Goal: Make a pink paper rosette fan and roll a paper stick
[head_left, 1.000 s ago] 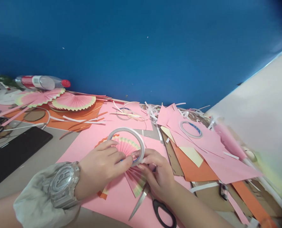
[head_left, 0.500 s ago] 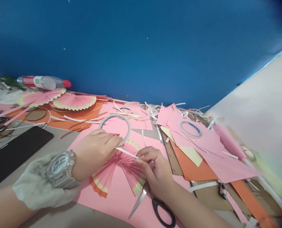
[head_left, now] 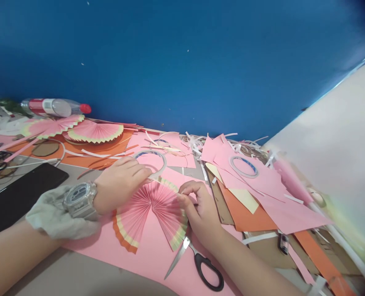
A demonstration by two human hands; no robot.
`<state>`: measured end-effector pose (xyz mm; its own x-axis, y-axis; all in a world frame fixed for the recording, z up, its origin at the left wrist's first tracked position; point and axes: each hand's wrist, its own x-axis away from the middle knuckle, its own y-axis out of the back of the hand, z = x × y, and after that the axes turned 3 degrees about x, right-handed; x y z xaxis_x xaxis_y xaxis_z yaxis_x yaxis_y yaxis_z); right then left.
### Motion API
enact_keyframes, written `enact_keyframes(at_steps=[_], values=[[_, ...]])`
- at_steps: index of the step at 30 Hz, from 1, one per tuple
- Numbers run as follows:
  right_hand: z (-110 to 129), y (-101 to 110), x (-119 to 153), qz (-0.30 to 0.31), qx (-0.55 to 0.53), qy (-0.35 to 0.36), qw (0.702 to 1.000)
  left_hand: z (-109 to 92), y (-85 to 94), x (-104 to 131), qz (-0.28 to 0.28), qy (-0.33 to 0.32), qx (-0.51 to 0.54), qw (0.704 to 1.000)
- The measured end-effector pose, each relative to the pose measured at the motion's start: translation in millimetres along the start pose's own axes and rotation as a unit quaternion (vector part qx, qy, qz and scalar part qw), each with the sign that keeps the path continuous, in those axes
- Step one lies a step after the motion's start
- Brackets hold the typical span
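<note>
My left hand [head_left: 120,181], with a watch [head_left: 80,199] at its wrist, is closed on a roll of double-sided tape [head_left: 164,164]. A thin strip of tape runs from the roll toward my right hand [head_left: 202,216], whose thumb and forefinger pinch its end. Beneath the strip, a pleated pink paper fan [head_left: 168,211] with yellow and orange edging lies spread on a pink sheet [head_left: 148,267]. Black-handled scissors [head_left: 178,255] show under my right hand, blades pointing down-left. Part of them is hidden, so I cannot tell whether that hand also holds them.
Two more pleated fans [head_left: 97,130] lie back left beside a plastic bottle [head_left: 53,107]. A black phone-like slab [head_left: 25,193] is at the left. Another tape roll [head_left: 244,174] rests on pink sheets at the right, near cardboard [head_left: 265,250] and paper scraps. A blue wall [head_left: 182,74] stands behind.
My left hand and the tape roll have come down closer to the fan. The roll has tilted flatter, and the tape strip lies lower along the fan's upper edge.
</note>
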<state>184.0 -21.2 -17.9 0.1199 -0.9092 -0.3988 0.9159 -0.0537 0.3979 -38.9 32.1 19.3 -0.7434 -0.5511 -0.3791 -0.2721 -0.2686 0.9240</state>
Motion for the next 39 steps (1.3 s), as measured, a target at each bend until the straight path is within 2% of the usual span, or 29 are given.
enact_keyframes(at_steps=[4, 11, 13, 18, 22, 29, 34, 39], values=[[1.3, 0.6, 1.4, 0.066, 0.052, 0.002, 0.996, 6.3, -5.0, 3.9, -0.025, 0.022, 0.005, 0.999], [3.7, 0.6, -2.6, 0.098, 0.089, 0.002, 0.991, 13.0, -13.7, 8.3, -0.019, 0.054, 0.033, 0.998], [2.8, 0.1, -3.8, 0.089, 0.081, -0.016, 0.993, 14.5, -12.4, 8.0, -0.015, 0.063, 0.044, 0.997], [-1.6, -1.6, -5.1, 0.014, 0.008, -0.093, 0.996, 8.2, -4.4, 4.2, -0.011, 0.069, 0.106, 0.992], [-1.2, -0.6, -3.9, -0.021, 0.034, -0.060, 0.997, 3.6, -3.9, 2.7, -0.017, 0.055, 0.124, 0.991], [8.5, -0.1, -4.1, 0.074, 0.122, 0.042, 0.989, 14.0, -15.0, 4.2, -0.023, 0.071, 0.036, 0.997], [15.7, -8.5, -5.4, 0.116, 0.110, 0.020, 0.987, 20.5, -24.7, 2.0, -0.078, 0.085, 0.059, 0.992], [23.2, -12.1, -3.7, 0.165, 0.098, 0.002, 0.981, 21.1, -24.5, -2.1, -0.069, 0.089, 0.073, 0.991]])
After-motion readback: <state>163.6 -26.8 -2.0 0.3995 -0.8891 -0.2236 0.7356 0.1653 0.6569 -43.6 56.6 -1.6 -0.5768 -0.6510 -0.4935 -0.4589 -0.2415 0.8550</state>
